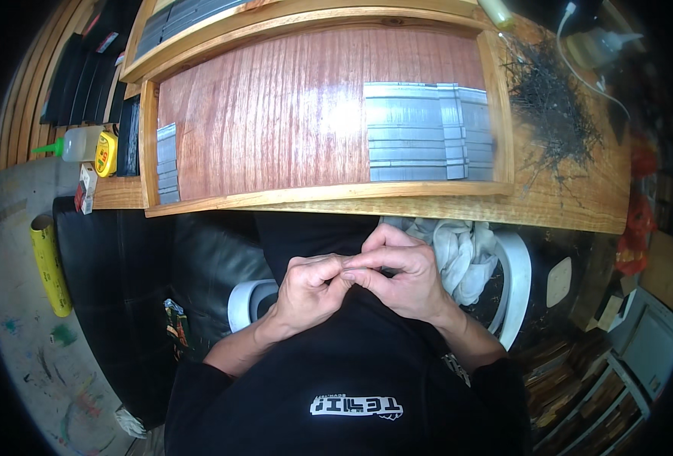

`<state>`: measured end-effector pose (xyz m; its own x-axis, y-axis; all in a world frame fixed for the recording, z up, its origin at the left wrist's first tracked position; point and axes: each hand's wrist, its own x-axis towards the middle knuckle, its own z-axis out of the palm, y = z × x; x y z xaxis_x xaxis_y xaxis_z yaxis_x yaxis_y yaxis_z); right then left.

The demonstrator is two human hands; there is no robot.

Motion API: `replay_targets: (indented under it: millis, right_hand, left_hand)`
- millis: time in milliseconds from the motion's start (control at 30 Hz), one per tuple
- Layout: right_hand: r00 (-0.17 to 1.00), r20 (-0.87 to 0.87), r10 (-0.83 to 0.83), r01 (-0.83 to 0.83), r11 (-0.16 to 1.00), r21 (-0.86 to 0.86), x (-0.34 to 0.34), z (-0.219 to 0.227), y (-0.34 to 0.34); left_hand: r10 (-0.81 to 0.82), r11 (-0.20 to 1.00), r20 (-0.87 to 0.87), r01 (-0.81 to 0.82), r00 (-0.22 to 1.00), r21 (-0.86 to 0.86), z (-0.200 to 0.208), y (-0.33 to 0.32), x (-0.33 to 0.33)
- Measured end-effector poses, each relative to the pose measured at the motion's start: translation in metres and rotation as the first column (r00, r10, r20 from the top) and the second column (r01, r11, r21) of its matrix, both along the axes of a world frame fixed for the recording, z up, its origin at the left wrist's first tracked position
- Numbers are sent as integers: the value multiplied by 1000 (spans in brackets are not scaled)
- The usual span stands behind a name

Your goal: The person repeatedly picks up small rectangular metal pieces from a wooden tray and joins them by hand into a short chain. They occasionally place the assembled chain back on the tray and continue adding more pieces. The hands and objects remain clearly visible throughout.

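My left hand [313,290] and my right hand [405,277] meet in front of my lap, just short of the table edge. Thumbs and fingertips press together at one spot. Whatever they pinch, if anything, is too small or covered to make out. Beyond them a shallow wooden tray [329,199] with a reddish base lies on the table. Flat grey strips [408,133] are packed side by side in its right part. A narrower stack of grey strips [167,163] lies against its left wall.
A heap of thin dark pins or wires [553,114] lies right of the tray, near a squeeze bottle [598,49] and a white cable. On the left are a green-tipped bottle [84,144] and a yellow tape measure [106,154]. White cloth [465,262] hangs beside my right hand.
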<state>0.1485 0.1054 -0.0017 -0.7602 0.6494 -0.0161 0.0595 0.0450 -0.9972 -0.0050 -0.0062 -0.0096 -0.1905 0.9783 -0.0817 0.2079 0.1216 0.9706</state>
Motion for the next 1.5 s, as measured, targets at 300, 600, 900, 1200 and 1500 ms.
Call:
replay_targets:
  millis: [300,600,900,1200,1500]
  right_hand:
    - [997,57,-52,54,998,-33,3,0,-9]
    - [982,-59,-180,189,949,254,3,-12,-26]
    - [992,-88,-93,93,996,-14,10,-2,-16]
    - [996,32,-78,76,995,62,12,2,-15]
    - [997,34,-63,61,997,55,13,0,-13]
  left_hand:
    - [-109,990,134,119,985,-75,6,5,-9]
    - [-218,965,121,233,968,-124,3,8,-17]
    - [-179,983,176,185,968,-20,0,12,-17]
    - [-261,960,98,269,960,-75,7,12,-24]
    - [-216,976,99,219,971,-17,5,11,-18]
